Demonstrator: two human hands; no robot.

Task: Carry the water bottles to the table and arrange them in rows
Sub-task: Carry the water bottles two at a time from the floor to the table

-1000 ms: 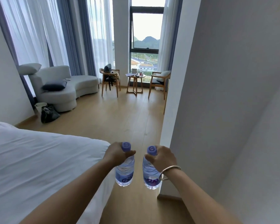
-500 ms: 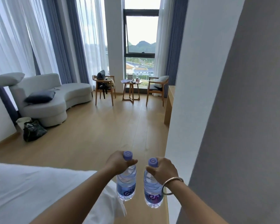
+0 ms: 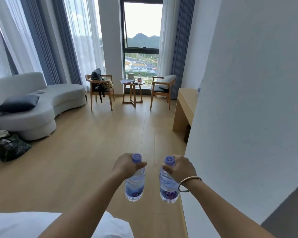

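Midway, one bottle (image 3: pixel 134 183) is gripped by the neck in the left hand (image 3: pixel 126 164), another bottle (image 3: pixel 169 185) likewise in the right hand (image 3: pixel 181 169), both carried over the floor (image 3: pixel 86 160), with no table reached and no row begun.

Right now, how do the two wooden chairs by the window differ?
The left chair has a dark bag hung over its back and seat; the right chair holds only a pale cushion. The left chair stands left of the small round table, the right chair on its other side, and each is angled toward the table. Both have the same light wooden frame with armrests.
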